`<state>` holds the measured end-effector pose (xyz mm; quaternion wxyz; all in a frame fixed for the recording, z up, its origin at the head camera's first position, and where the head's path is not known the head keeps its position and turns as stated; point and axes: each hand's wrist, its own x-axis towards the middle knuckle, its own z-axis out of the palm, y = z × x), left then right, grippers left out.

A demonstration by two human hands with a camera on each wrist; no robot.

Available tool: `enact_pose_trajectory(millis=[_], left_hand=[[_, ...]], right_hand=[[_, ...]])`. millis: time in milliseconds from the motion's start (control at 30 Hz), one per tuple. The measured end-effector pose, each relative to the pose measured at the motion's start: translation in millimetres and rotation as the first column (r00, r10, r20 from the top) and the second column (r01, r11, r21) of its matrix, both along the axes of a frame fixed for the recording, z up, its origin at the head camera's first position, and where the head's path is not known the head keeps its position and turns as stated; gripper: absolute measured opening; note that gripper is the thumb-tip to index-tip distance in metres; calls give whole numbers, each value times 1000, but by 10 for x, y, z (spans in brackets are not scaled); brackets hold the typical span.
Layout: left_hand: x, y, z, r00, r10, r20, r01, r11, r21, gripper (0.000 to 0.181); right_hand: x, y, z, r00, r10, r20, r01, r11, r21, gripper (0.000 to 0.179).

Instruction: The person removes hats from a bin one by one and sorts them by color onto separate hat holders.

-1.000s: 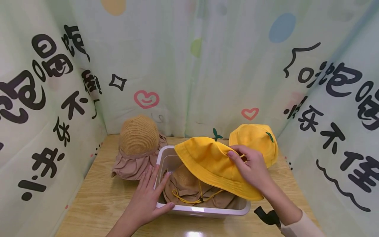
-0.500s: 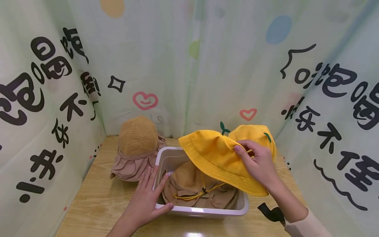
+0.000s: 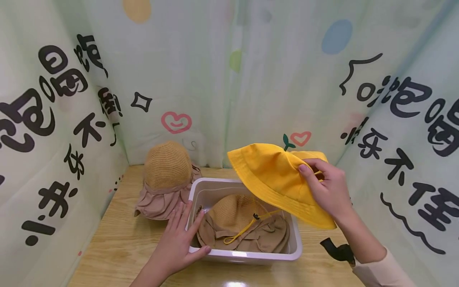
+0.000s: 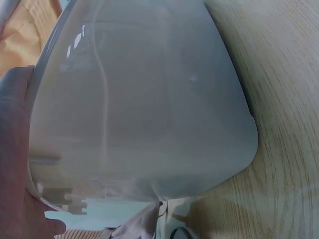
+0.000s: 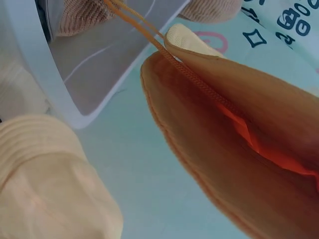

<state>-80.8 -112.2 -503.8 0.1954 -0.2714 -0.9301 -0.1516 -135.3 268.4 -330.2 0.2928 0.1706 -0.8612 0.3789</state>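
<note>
While the yellow hat (image 3: 276, 179) is pinched at its crown between the thumb and fingers of the right hand (image 3: 328, 185), it is held tilted over the right end of the pale bin (image 3: 251, 255). Its crown is topped by a green sprout (image 3: 288, 143), and its yellow cord (image 3: 238, 234) is trailed down into the bin, where a straw hat with a brown cloth brim (image 3: 229, 213) is contained. The bin's left rim is touched by the left hand (image 3: 177, 239), whose fingers are extended and spread. Behind the held hat, a second yellow hat (image 3: 315, 154) is mostly hidden. Left of the bin, another straw hat (image 3: 167, 167) is set on the table (image 3: 111, 243), which is backed by a printed curtain (image 3: 201, 59).
</note>
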Motion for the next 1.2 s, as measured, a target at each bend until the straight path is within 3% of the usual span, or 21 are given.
enact_pose_trajectory(millis=[300, 833, 1200], left_hand=[[-11, -7, 7, 1000, 1, -7, -1, 1000, -4, 91], [-11, -16, 37, 1000, 15, -4, -15, 996, -86, 95], [-10, -18, 13, 1000, 14, 0, -14, 998, -58, 95]], right_hand=[[-68, 144, 113, 997, -58, -51, 57, 998, -31, 9], [-87, 340, 261, 980, -198, -22, 196, 978, -64, 17], [-136, 474, 401, 960, -275, -62, 269, 959, -90, 20]])
